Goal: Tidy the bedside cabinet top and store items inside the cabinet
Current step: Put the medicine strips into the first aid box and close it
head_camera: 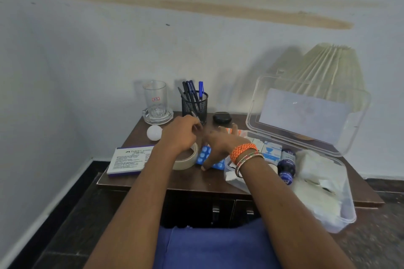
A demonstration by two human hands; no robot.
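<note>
A flat box reading "FABER-CASTELL" is lying at the front left of the cabinet top. A glass with a small red label, too small to read, is standing in a glass dish at the back left, and a white ball is sitting just in front of it. A mesh cup is holding several dark and blue pens. A black case is lying to its right.

A clear tub is sitting open on the right, its lid leaning back against a lamp shade. It is holding small cartons, a dark blue bottle and white wrapping.

The left hand is hovering curled over a tape roll; whether it is gripping anything cannot be told. The right hand is lying spread, fingers straight, thumb touching a blue pill strip beside the tape.
</note>
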